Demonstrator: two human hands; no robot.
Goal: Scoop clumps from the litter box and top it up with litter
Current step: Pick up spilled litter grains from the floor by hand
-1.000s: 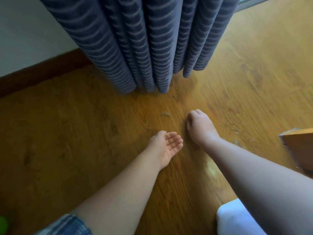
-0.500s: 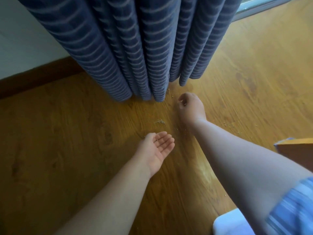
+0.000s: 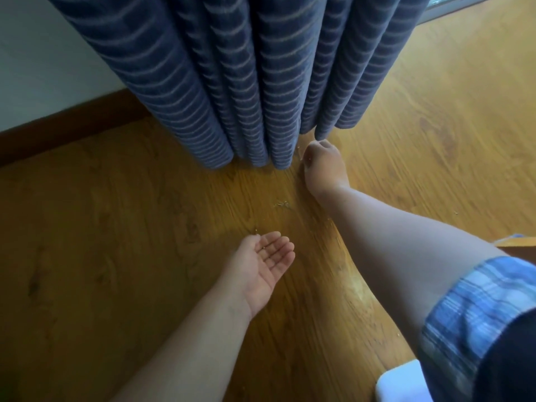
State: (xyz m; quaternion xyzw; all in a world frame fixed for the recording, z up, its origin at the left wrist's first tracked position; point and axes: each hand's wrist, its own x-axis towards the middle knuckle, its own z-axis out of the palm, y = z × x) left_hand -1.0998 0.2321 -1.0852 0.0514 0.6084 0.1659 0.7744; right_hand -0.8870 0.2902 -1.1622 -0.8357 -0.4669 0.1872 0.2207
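Note:
Small litter grains (image 3: 282, 204) lie scattered on the wooden floor (image 3: 116, 227) in front of a striped blue curtain (image 3: 246, 82). My right hand (image 3: 323, 166) reaches to the floor at the curtain's hem, back of the hand up. Its fingers are curled, with the tips bunched on tiny grains there. My left hand (image 3: 261, 265) hovers nearer to me, palm up and cupped, with a few specks on the palm. No litter box and no scoop are in view.
A dark baseboard (image 3: 58, 134) runs along the white wall at left. The corner of a white object (image 3: 397, 381) shows at the bottom right. A wooden edge (image 3: 519, 245) pokes in at the right, and more grains lie near it.
My right hand has moved away from me, from the open floor up to the curtain's hem. The left hand has stayed palm up in about the same spot.

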